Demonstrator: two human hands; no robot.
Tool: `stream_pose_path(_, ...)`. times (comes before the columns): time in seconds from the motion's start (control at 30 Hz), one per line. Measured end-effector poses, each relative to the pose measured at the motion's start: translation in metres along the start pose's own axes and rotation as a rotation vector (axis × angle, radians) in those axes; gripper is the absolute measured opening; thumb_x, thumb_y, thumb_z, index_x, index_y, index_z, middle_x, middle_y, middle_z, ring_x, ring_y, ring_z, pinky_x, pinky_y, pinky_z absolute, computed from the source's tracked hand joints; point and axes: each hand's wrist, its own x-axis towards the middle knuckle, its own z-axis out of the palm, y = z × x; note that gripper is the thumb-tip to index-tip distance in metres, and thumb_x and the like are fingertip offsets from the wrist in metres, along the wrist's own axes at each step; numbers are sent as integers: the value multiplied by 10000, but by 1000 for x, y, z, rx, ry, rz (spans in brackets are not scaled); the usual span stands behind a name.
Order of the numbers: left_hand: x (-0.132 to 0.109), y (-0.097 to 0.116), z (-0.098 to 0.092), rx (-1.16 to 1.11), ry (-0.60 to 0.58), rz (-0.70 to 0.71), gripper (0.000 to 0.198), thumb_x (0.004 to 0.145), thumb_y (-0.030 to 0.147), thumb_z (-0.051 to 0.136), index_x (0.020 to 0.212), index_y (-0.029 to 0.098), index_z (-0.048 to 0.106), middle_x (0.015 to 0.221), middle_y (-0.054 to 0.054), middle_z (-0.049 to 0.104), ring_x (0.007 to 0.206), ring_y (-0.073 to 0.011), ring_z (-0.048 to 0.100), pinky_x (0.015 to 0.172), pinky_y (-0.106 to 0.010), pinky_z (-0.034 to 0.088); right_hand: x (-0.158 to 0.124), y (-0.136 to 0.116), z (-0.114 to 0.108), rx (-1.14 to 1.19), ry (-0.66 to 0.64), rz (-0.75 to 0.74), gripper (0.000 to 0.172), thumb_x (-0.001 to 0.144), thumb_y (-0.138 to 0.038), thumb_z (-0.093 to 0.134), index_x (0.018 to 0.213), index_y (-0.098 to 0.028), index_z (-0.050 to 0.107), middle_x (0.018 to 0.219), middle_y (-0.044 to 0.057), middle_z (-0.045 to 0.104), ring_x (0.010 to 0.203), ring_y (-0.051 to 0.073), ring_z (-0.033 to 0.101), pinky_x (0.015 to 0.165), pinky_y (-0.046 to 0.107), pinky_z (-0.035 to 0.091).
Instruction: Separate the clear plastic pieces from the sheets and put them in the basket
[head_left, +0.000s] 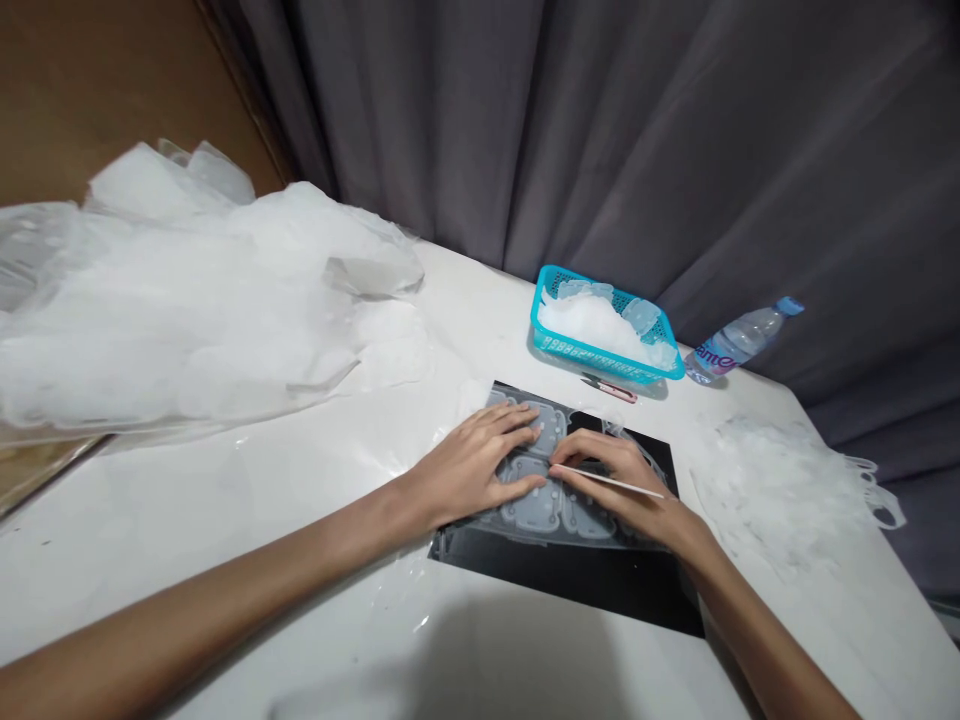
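My left hand [491, 455] lies spread and flat on a translucent plastic sheet with rounded, dotted panels [531, 508], pressing it against a black mat [570, 580]. Just to its right, my right hand [619, 475] pinches a thin white pen-like tool [619, 483]. That tool's tip end, down by the fingertips near the seam between panels, is hidden, so its exact kind does not show. The sheet's right part runs under my right hand.
A turquoise basket [577, 352] holds white pieces and clear panels, with a pink-handled cutter [611, 388] before it. A water bottle [739, 345] leans at the right. Clear plastic scraps [787, 490] lie right; a large pile of plastic sheets [187, 310] fills the left.
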Motion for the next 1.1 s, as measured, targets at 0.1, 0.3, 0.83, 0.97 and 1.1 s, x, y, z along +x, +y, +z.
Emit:
stream_pose_path(0.1, -2, 4, 4, -11, -3, 0, 591, 967, 541, 673, 1418, 161, 650, 1623, -147, 500, 1529, -367, 424, 1275, -563, 303, -4, 1, -1, 9, -5, 24, 180, 1040, -389, 620, 1001, -240, 713, 1025, 58, 738, 941, 225, 695, 885, 353, 536)
stream_pose_path(0.3, -1, 2, 5, -41, 33, 14, 609, 958, 596, 666, 1404, 182, 650, 1615, -133, 516, 1498, -376, 464, 1265, -566, 326, -1, 1, -2, 7, -1, 46, 162, 1037, -380, 630, 1005, -242, 709, 1017, 46, 729, 910, 210, 689, 862, 342, 541)
stream_pose_path(0.83, 1, 4, 2, 119, -8, 11, 690, 966, 674, 617, 1427, 161, 618, 1617, -114, 519, 1502, -318, 474, 1270, -494, 355, -8, 4, 2, -309, -19, -148, 125, 1104, -264, 487, 1066, -223, 599, 1015, 73, 684, 968, 213, 673, 872, 339, 522)
stream_pose_path(0.97, 2, 4, 1, 130, -15, 5, 687, 964, 668, 623, 1417, 152, 618, 1617, -125, 517, 1501, -320, 474, 1267, -488, 357, -6, 8, 7, -341, 44, -215, 95, 1090, -262, 530, 1045, -221, 603, 1006, 66, 711, 969, 211, 694, 881, 332, 546)
stream_pose_path(1.1, 2, 2, 3, 133, 18, 30, 654, 959, 675, 624, 1378, 172, 634, 1602, -115, 538, 1479, -314, 501, 1269, -488, 351, 0, 12, 15, -487, 103, -346, 114, 1087, -247, 528, 1041, -197, 620, 985, 78, 729, 929, 210, 711, 844, 320, 575)
